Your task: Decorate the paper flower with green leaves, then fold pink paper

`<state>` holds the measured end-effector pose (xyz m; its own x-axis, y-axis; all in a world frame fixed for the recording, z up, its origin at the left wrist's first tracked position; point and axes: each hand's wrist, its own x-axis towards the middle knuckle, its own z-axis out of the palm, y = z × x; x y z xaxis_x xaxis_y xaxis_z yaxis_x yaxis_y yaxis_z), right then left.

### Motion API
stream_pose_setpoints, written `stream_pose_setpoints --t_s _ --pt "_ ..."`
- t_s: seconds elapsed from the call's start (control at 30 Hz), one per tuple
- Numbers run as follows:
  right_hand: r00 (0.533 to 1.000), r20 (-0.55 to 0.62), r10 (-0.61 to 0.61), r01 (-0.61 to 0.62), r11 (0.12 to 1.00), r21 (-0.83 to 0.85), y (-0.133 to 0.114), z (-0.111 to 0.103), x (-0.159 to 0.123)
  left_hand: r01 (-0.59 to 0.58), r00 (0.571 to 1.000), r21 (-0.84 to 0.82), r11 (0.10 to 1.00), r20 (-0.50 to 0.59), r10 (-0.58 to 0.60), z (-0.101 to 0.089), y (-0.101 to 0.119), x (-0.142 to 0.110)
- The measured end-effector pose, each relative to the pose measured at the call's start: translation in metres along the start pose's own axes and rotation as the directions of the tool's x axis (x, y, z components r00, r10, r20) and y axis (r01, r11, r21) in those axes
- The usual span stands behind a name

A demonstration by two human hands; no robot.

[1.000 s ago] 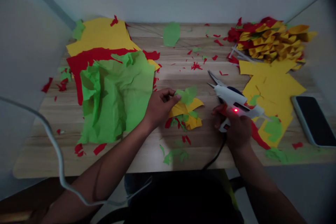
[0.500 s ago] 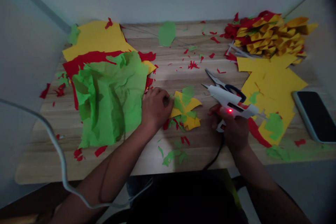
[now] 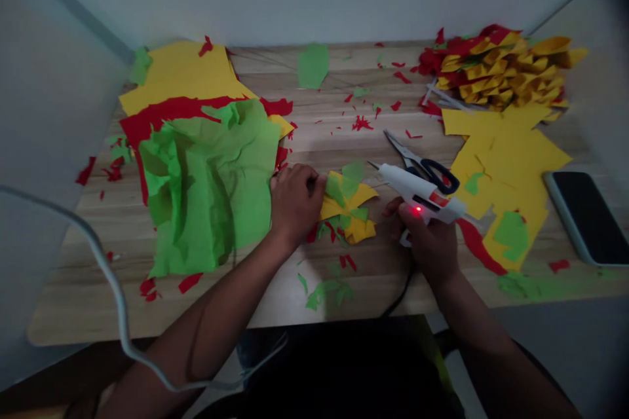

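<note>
In the head view my right hand (image 3: 432, 242) is closed round the handle of a white hot glue gun (image 3: 417, 193). Its red light is lit and its nozzle points up and left. My left hand (image 3: 297, 203) rests on the table with curled fingers, thumb and fingertips at the left edge of a small yellow paper piece (image 3: 361, 196). Green paper bits (image 3: 351, 177) lie on that piece. The left fingertips' exact hold is partly hidden. Scissors (image 3: 422, 167) lie just beyond the glue gun, blades toward the upper left.
Crumpled green paper (image 3: 211, 196) lies over red and yellow sheets (image 3: 181, 75) at left. A heap of folded yellow paper (image 3: 506, 75) stands back right, above a cut yellow sheet (image 3: 506, 150). A phone (image 3: 590, 216) lies at the right edge. A white cable (image 3: 111, 275) crosses the lower left.
The glue gun in my right hand has moved a little left, its nozzle nearer the yellow paper piece. My left hand stays almost in place.
</note>
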<state>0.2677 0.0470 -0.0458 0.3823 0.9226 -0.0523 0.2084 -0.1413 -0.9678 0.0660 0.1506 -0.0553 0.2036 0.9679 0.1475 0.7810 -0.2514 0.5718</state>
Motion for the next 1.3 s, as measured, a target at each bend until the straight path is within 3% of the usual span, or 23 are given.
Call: stream_pose_setpoints --t_s 0.2,0.37,0.67,0.83,1.03,1.3 --pt "1.0 -0.011 -0.004 0.004 1.0 -0.007 0.002 0.0 -0.001 -0.037 0.999 0.211 0.977 0.038 0.03 -0.002 0.005 0.001" --pt "1.0 -0.011 -0.003 0.003 1.0 -0.031 0.001 0.0 -0.002 -0.05 0.998 0.27 0.961 0.044 0.039 -0.005 0.004 0.002" --pt "0.999 -0.028 0.017 -0.017 1.0 -0.004 0.001 0.001 -0.002 -0.077 0.997 0.036 0.996 0.009 0.077 -0.005 -0.002 0.0" --pt "1.0 -0.02 0.018 -0.019 0.999 -0.041 0.003 0.0 -0.002 -0.098 0.994 0.073 0.992 0.06 0.094 -0.004 -0.003 0.0" --pt "1.0 -0.008 0.013 -0.014 0.998 -0.066 0.003 -0.001 -0.003 -0.07 0.997 -0.016 0.997 0.019 0.071 -0.005 -0.005 0.0" --pt "1.0 -0.015 0.017 -0.018 0.998 -0.06 0.001 0.0 -0.002 -0.109 0.993 0.032 0.994 0.059 0.107 -0.002 -0.006 0.002"
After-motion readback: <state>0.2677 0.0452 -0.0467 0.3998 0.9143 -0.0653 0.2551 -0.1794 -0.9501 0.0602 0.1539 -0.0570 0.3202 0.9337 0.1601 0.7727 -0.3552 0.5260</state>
